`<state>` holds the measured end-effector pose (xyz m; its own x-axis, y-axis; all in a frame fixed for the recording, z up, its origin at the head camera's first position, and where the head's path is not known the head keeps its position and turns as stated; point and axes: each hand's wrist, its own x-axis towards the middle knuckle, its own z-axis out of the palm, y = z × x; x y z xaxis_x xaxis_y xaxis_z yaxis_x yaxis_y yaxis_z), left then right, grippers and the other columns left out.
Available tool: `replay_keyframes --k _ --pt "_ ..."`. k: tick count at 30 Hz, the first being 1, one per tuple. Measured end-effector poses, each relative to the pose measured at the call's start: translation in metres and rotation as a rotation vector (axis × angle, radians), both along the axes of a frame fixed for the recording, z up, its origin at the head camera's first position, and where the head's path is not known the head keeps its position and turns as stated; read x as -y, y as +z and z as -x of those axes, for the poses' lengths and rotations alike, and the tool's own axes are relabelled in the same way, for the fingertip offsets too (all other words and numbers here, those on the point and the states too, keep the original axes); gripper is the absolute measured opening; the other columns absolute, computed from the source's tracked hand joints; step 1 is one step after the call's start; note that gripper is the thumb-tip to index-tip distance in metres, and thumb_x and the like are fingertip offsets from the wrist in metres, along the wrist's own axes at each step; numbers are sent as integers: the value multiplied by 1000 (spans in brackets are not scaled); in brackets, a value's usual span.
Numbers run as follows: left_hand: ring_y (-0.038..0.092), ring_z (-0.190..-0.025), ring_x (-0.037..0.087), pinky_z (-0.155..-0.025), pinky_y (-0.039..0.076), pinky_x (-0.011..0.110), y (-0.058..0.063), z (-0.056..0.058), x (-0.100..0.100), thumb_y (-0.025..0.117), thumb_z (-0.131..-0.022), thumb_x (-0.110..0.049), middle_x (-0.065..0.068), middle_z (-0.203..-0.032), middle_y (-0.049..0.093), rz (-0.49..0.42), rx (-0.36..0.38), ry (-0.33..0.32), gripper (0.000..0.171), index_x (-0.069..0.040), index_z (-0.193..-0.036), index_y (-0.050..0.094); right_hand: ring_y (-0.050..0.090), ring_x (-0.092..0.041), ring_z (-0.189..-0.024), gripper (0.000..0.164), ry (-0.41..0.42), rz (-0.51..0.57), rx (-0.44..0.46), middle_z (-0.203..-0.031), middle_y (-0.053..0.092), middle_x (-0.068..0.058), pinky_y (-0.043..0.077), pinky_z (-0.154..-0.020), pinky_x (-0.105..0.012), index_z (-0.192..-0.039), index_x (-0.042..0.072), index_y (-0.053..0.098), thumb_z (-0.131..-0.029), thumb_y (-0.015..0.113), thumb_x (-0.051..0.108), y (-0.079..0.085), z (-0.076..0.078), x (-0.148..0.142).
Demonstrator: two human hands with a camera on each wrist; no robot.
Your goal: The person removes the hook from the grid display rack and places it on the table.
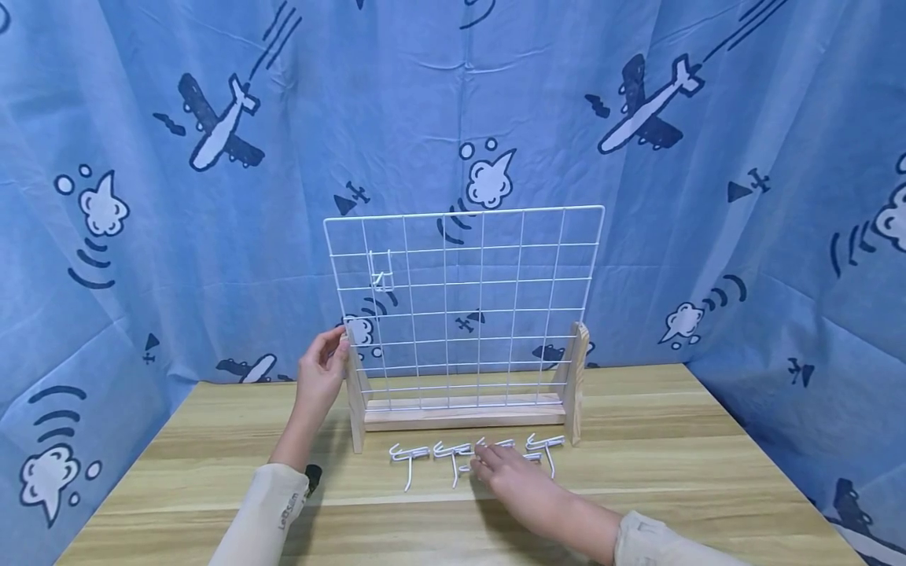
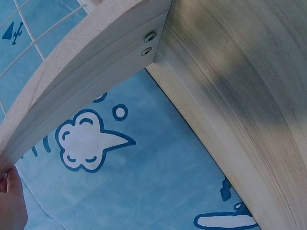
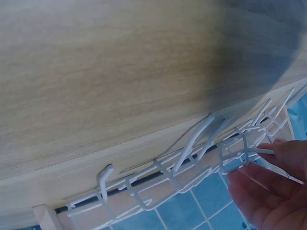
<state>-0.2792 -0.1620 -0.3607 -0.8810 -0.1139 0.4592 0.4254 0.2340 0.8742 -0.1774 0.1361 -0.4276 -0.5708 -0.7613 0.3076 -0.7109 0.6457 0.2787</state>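
A white wire grid panel (image 1: 463,299) stands upright in a wooden stand (image 1: 463,413). My left hand (image 1: 322,373) pinches the top of the stand's left side piece, as the left wrist view also shows at that wooden piece's edge (image 2: 72,72). One white wire hook (image 1: 382,277) hangs on the grid's upper left. In front of the stand, several more white wire hooks (image 1: 409,456) lie in a row. Over this row, my right hand (image 1: 520,483) pinches one hook (image 3: 234,148) between thumb and fingers, seen in the right wrist view; the hand partly covers neighbouring hooks in the head view.
The stand and hooks are on a wood-grain table (image 1: 177,479). A blue curtain (image 1: 396,102) printed with airplanes and clouds hangs behind and along both sides. Two screws (image 2: 150,36) show in the stand's left side piece.
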Motion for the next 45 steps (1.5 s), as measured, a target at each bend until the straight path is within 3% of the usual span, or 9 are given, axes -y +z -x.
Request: replay_keyframes --k 4,10,19,26,34,45 --pt "46 -114 24 -94 39 20 7 -8 -4 48 -91 -9 16 -118 51 7 3 7 32 1 -121 47 54 -27 -101 39 -17 -16 13 -114 54 -15 47 -87 -38 -108 3 60 -70 62 -6 -1 1 1" --pt "47 -113 23 -93 39 20 7 -9 -5 48 -91 -9 16 -117 52 4 -15 6 31 1 -120 48 53 -27 -103 39 -29 -31 56 -116 54 -15 46 -89 -38 -109 3 59 -71 61 -5 -4 1 2" --pt "47 -113 22 -93 40 20 9 -9 -4 49 -91 -11 15 -117 51 4 -6 3 32 0 -121 48 55 -27 -99 33 -2 -70 -76 -113 55 -16 47 -87 -35 -105 1 61 -72 61 -2 -6 -1 6" --pt "46 -113 22 -94 39 20 9 -9 -4 48 -91 -11 15 -118 51 7 5 6 31 -1 -121 48 54 -30 -103 36 -17 -99 -81 -119 51 -20 48 -87 -36 -110 -1 58 -75 53 -2 -8 -8 7" --pt "47 -112 23 -93 40 21 11 -11 -4 49 -91 -11 16 -117 51 2 3 2 31 0 -120 48 52 -30 -105 33 -15 -84 -74 -120 51 -18 47 -87 -39 -113 0 57 -87 50 18 -11 -8 8" --pt "46 -114 23 -95 38 23 8 -9 -3 48 -91 -10 16 -118 51 12 -22 0 31 0 -121 48 53 -25 -103 37 -33 -129 -128 -119 51 -12 49 -83 -37 -111 10 61 -80 58 29 -14 -4 8"
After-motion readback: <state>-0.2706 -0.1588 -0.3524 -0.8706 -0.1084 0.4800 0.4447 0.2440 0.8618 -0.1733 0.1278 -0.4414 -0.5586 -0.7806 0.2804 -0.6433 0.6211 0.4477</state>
